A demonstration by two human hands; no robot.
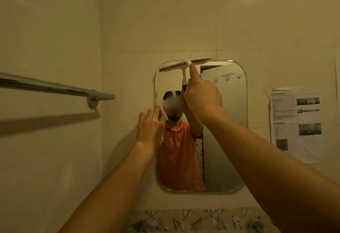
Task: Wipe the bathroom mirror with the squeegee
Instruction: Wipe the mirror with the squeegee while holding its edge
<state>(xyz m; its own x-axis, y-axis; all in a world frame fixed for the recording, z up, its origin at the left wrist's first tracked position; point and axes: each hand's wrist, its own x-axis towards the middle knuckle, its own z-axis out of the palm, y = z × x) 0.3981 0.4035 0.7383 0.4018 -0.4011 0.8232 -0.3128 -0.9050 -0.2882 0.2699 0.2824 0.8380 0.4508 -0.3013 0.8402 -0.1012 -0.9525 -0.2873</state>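
At the mirror's (226, 122) top edge, our right hand (202, 94) grips the squeegee (184, 64) handle, blade tilted across the glass. Our left hand (151, 127) rests straight-fingered on the mirror's left edge.

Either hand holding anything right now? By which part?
Right hand grips the white T-shaped squeegee by its handle, blade at the top edge of the rounded rectangular wall mirror. Left hand holds nothing; its fingers touch the mirror's left edge.
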